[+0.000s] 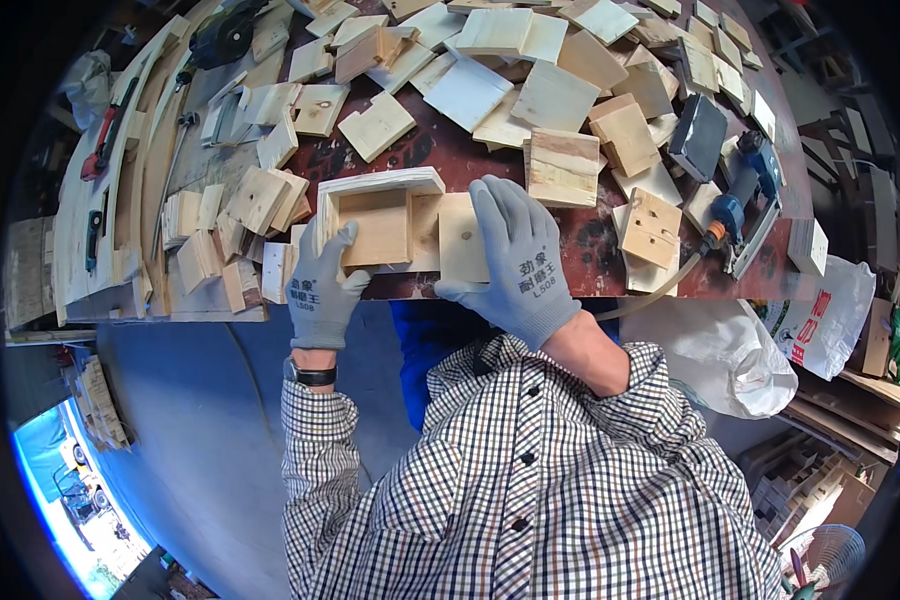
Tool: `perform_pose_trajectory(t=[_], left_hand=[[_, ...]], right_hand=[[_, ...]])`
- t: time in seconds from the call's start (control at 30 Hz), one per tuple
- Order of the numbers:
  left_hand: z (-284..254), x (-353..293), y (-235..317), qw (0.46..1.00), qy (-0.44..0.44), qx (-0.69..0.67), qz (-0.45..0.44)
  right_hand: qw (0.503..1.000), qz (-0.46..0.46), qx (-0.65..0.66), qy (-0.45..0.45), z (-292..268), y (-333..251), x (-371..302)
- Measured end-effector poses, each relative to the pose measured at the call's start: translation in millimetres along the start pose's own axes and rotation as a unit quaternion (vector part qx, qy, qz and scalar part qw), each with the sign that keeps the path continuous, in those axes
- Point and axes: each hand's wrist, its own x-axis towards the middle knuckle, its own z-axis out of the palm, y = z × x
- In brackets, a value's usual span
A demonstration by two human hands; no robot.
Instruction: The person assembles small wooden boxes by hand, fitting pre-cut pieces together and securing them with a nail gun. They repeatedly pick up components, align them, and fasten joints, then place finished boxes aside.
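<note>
In front of me on the dark red table stands a small open wooden frame (425, 180), with a pale board forming its far side. My left hand (322, 290), in a grey glove, grips the frame's near left corner, thumb toward the inside and fingers mostly hidden behind the wood. To the right of the frame is a flat squarish wood block (457, 238) with a small knot. My right hand (518, 260), gloved alike, holds this block, fingers over its right side and thumb at its near edge. Another piece of wood lies between frame and block, partly covered.
Loose wood blocks (470, 92) pile up across the table's far side, with more (260, 197) on the left. A blue-and-black air nailer (748, 180) with a hose lies right, beside a black box (698, 136). A red-handled tool (98, 155) rests on boards far left.
</note>
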Motion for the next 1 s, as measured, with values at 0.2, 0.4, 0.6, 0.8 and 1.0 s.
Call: perform_pose_trajectory(t=[0.2, 0.4, 0.6, 0.8, 1.0], left_hand=[[0.8, -1.3, -0.3, 0.999, -0.010, -0.027, -0.029], [6.1, -3.1, -5.6, 1.000, 0.022, -0.002, 0.001], [3.4, -2.6, -7.2, 0.997, -0.019, -0.058, -0.041], [7.8, -6.0, -6.3, 0.998, 0.016, -0.044, -0.035], [4.0, -8.6, 5.8, 0.994, 0.001, -0.071, -0.085]], right_hand=[[0.978, -0.029, -0.100, -0.183, -16.0, 20.4, 4.2], [0.923, -0.084, -0.214, -0.307, -9.2, 10.8, 33.7], [0.916, -0.107, -0.238, -0.306, 0.9, 14.9, 38.5], [0.938, -0.086, -0.181, -0.283, 0.5, 18.6, 43.4], [0.955, 0.010, 0.187, -0.231, -24.9, 26.5, 46.3]])
